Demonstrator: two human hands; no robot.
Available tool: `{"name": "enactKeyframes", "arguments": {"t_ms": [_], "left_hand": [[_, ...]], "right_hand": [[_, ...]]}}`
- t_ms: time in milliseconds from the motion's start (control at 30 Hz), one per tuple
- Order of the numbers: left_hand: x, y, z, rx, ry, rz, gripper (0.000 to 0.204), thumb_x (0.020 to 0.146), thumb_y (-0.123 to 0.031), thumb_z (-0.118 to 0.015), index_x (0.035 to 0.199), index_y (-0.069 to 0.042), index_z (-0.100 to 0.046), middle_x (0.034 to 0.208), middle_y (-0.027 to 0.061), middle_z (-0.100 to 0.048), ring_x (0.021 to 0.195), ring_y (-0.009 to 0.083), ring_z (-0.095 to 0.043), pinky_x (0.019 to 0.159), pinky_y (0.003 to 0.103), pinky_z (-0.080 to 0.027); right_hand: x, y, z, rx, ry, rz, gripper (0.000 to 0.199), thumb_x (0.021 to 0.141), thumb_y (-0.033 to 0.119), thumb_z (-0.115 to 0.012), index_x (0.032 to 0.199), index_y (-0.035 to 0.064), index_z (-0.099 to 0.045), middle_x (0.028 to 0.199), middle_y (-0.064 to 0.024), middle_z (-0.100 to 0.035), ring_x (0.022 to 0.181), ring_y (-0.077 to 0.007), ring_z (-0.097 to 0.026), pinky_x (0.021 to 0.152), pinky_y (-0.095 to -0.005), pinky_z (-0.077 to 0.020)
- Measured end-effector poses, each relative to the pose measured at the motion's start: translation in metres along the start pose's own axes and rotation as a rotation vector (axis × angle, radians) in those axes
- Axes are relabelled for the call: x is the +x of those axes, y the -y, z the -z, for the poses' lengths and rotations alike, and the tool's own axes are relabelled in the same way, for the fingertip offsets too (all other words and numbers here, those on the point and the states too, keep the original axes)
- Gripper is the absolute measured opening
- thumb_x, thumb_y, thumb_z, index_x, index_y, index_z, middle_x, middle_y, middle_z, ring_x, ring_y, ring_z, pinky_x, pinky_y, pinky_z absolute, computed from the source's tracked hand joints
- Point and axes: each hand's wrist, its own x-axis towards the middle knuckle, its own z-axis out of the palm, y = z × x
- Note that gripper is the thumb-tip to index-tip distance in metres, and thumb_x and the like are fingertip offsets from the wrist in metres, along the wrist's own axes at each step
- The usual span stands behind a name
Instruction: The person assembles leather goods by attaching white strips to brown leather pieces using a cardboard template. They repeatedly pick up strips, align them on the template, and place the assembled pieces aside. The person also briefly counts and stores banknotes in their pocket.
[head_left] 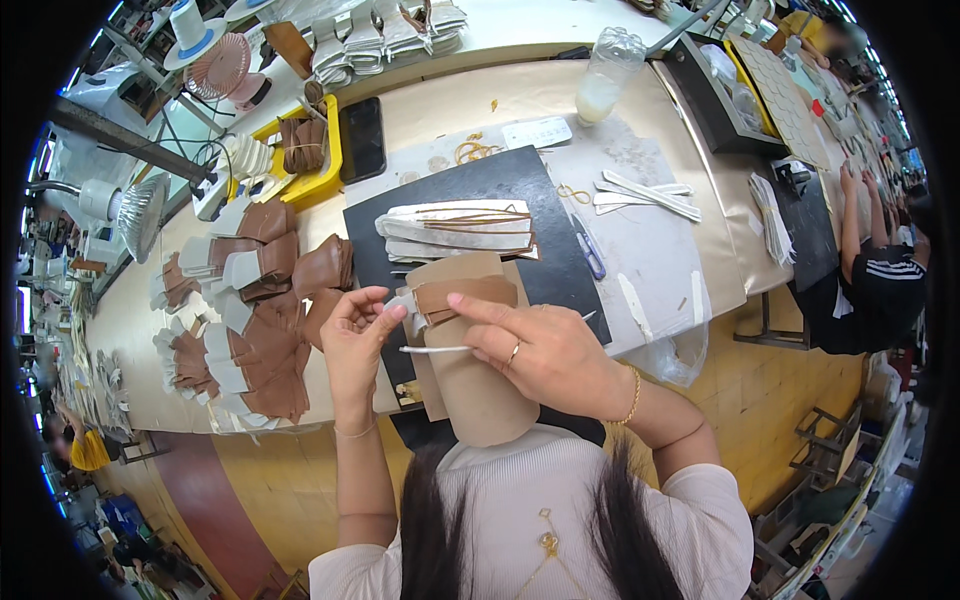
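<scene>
Left hand (352, 335) pinching brown strip (466, 295) over tan form (470, 385), right hand (545, 350) gripping thin tool (436, 349): loosened fingers could let strip shift askew

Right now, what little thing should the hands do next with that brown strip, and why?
Probably press the brown strip flat along the tan cardboard form. The right hand already holds the strip down with a fingertip and carries a thin white stick, while the left hand pinches the strip's white-backed end at the form's edge, where it looks not fully laid down.
</scene>
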Motion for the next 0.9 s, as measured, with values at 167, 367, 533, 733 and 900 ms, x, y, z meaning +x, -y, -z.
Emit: {"name": "enactKeyframes", "arguments": {"t_ms": [167, 367, 533, 733, 900], "left_hand": [[-0.007, -0.021, 0.002, 0.062, 0.024, -0.011, 0.015, 0.076, -0.002, -0.073, 0.084, 0.001, -0.06, 0.084, 0.0012, -0.059, 0.065, 0.0025, -0.049, 0.054, 0.015, -0.037], [-0.005, -0.049, 0.002, 0.01, 0.243, -0.049, 0.008, 0.081, -0.002, -0.063, 0.076, 0.001, -0.058, 0.09, 0.0049, -0.06, 0.074, 0.0052, -0.051, 0.063, 0.019, -0.04], [0.005, -0.056, -0.003, 0.035, 0.349, 0.052, 0.013, 0.086, -0.011, -0.054, 0.076, -0.002, -0.051, 0.085, 0.0066, -0.061, 0.074, 0.0082, -0.053, 0.064, 0.023, -0.043], [0.011, -0.059, 0.004, 0.023, 0.427, 0.108, 0.017, 0.087, -0.02, -0.047, 0.081, -0.005, -0.047, 0.082, 0.0084, -0.059, 0.07, 0.0115, -0.052, 0.064, 0.024, -0.044], [0.013, -0.069, -0.001, 0.162, 0.438, 0.045, 0.02, 0.089, -0.02, -0.045, 0.079, -0.003, -0.049, 0.079, 0.0068, -0.059, 0.069, 0.0107, -0.052, 0.063, 0.024, -0.043]], "right_hand": [[0.003, -0.001, -0.002, -0.046, -0.029, 0.01, 0.01, 0.075, 0.012, -0.058, 0.083, 0.006, -0.056, 0.117, -0.0098, -0.06, 0.07, -0.0178, -0.059, 0.061, -0.0287, -0.0483], [0.008, 0.011, -0.011, -0.149, -0.021, 0.228, 0.014, 0.073, 0.017, -0.057, 0.083, 0.0082, -0.057, 0.116, -0.0068, -0.059, 0.09, -0.0174, -0.055, 0.077, -0.0327, -0.0425], [0.014, 0.02, -0.014, -0.152, 0.003, 0.236, 0.014, 0.072, 0.019, -0.057, 0.082, 0.0085, -0.056, 0.116, -0.0099, -0.058, 0.097, -0.0208, -0.053, 0.083, -0.0353, -0.0395], [0.02, 0.02, -0.012, -0.256, 0.039, 0.21, 0.013, 0.075, 0.017, -0.055, 0.084, 0.0079, -0.055, 0.116, -0.0132, -0.056, 0.101, -0.0237, -0.05, 0.085, -0.0367, -0.038], [0.02, 0.02, -0.013, -0.269, 0.106, 0.089, 0.013, 0.077, 0.014, -0.052, 0.089, 0.0088, -0.053, 0.109, -0.0159, -0.055, 0.099, -0.0267, -0.049, 0.085, -0.0373, -0.0374]]}}
